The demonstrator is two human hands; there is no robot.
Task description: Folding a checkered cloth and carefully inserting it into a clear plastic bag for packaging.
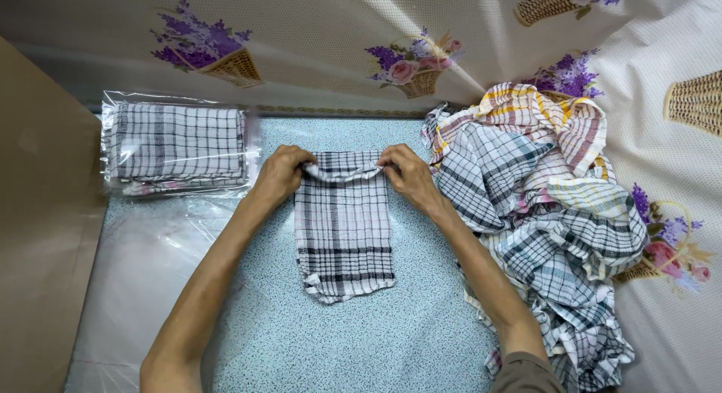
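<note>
**Inspector:** Now, the hands first. The left hand (pixel 280 175) is closed in a pinch on the far left corner of the checked cloth (pixel 344 231); the right hand (pixel 406 175) is closed the same way on the far right corner. Both grip cloth, nothing else.

**Clerk:** And the cloth itself?

**Inspector:** It lies flat between the two hands and runs from them back toward the person, a narrow folded strip on the speckled work surface (pixel 391 340). The far edge is lifted and rolled slightly between the fingers; the near edge is frayed and rests down.

**Clerk:** Your reading of the step?

**Inspector:** A fold in progress, in my judgement. The strip looks already folded lengthwise, and the far edge is raised as if to be brought over toward the near edge.

**Clerk:** What does the next move call for?

**Inspector:** Even travel of both hands, so the corners land square and the layers beneath do not shift. Uneven pull would skew the strip.

**Clerk:** Surroundings?

**Inspector:** Just beyond the right hand, a loose heap of unfolded checked cloths (pixel 538 212), touching the right forearm. Beyond the left hand, apart from it, a clear plastic bag of folded cloths (pixel 179 143). Nearer the person on that side, a flat clear plastic sheet (pixel 150 265) lies under the left forearm. Further left, brown cardboard (pixel 37 235). A floral fabric backdrop (pixel 331 54) hangs behind everything.
</note>
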